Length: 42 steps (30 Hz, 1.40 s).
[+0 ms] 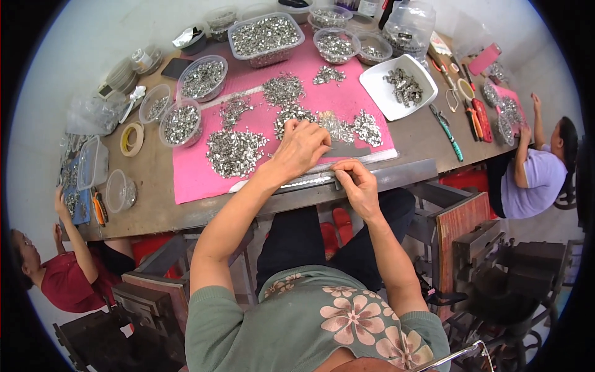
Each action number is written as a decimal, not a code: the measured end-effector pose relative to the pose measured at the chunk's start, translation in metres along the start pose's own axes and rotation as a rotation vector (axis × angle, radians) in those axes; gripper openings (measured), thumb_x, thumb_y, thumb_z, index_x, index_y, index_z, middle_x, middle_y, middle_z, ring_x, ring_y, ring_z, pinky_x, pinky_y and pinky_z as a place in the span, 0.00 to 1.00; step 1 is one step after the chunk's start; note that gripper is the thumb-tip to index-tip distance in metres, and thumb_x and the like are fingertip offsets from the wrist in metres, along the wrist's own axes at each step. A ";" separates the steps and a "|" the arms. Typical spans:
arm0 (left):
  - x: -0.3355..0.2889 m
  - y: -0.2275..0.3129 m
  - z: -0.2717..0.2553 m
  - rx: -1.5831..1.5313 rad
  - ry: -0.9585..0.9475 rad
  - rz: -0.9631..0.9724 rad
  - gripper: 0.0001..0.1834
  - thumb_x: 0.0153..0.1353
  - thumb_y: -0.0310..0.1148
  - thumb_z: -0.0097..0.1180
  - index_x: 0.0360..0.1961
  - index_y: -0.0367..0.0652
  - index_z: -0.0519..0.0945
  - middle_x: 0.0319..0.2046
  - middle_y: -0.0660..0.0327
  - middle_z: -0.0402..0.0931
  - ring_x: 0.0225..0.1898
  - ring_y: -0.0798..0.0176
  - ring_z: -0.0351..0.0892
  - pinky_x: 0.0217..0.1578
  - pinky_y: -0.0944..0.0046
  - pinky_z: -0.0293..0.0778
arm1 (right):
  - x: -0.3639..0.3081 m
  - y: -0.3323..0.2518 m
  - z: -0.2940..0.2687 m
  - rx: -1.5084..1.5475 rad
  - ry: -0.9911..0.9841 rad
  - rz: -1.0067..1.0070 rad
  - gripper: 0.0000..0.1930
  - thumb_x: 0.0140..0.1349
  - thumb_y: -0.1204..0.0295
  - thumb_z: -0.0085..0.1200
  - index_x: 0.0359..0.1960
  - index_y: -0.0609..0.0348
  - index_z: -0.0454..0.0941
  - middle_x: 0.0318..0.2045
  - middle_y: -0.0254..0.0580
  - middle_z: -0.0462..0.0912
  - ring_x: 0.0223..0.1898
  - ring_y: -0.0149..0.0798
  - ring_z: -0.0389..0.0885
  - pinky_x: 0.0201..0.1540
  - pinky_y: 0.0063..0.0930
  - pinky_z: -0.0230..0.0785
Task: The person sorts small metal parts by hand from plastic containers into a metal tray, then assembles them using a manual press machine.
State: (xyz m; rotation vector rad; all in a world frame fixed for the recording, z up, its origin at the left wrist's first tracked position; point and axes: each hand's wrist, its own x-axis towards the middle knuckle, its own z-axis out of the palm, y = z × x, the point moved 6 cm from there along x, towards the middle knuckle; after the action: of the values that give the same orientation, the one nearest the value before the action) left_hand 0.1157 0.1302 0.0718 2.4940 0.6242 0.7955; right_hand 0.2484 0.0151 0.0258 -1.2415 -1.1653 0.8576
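Note:
My left hand [301, 147] reaches over the pink mat [186, 170], fingers curled down at a pile of small silvery metal pieces [291, 115]. Its fingertips are partly hidden, and anything in them is too small to name. At the table's front edge my right hand [359, 186] is closed in a pinch; what it holds cannot be made out. Left of it, a narrow metal strip [308, 181] with a row of shiny bits lies along the edge. A flat grey piece [347, 150] rests on the mat between the hands. More piles [234, 152] lie to the left.
Clear tubs of metal pieces [266, 37] line the back. A white tray [379, 84] stands right of the mat, near teal-handled pliers [455, 146]. A tape roll [131, 139] lies at left. Co-workers sit at left [71, 279] and right [539, 173].

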 end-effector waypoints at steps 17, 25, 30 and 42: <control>0.012 -0.007 0.008 0.061 -0.134 -0.004 0.03 0.63 0.33 0.63 0.35 0.48 0.81 0.33 0.62 0.76 0.44 0.57 0.74 0.55 0.48 0.57 | -0.002 -0.002 -0.001 -0.026 0.029 -0.059 0.03 0.68 0.80 0.57 0.40 0.66 0.81 0.37 0.36 0.82 0.35 0.26 0.78 0.40 0.22 0.72; 0.013 -0.009 0.006 0.098 -0.248 -0.055 0.01 0.61 0.32 0.62 0.34 0.49 0.82 0.34 0.61 0.78 0.44 0.55 0.75 0.55 0.46 0.58 | -0.002 -0.003 -0.002 -0.033 0.030 -0.059 0.03 0.68 0.80 0.57 0.40 0.66 0.81 0.37 0.36 0.83 0.35 0.26 0.78 0.40 0.22 0.72; 0.018 -0.001 0.005 0.076 -0.195 -0.019 0.04 0.58 0.33 0.65 0.33 0.48 0.82 0.34 0.61 0.79 0.45 0.55 0.76 0.56 0.45 0.58 | -0.002 -0.003 -0.002 -0.048 0.023 -0.054 0.03 0.68 0.79 0.58 0.40 0.65 0.81 0.37 0.37 0.83 0.35 0.28 0.79 0.40 0.23 0.72; 0.004 0.021 0.015 0.373 0.019 0.027 0.04 0.56 0.34 0.67 0.31 0.46 0.86 0.32 0.61 0.79 0.45 0.57 0.76 0.59 0.44 0.58 | -0.002 -0.004 -0.001 -0.043 0.040 -0.090 0.03 0.67 0.80 0.58 0.40 0.66 0.81 0.36 0.37 0.82 0.34 0.27 0.79 0.39 0.23 0.72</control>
State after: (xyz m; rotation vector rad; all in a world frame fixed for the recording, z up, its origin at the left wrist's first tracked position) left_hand 0.1339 0.1115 0.0739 2.8369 0.8111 0.7708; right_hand 0.2485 0.0122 0.0297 -1.2268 -1.2036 0.7412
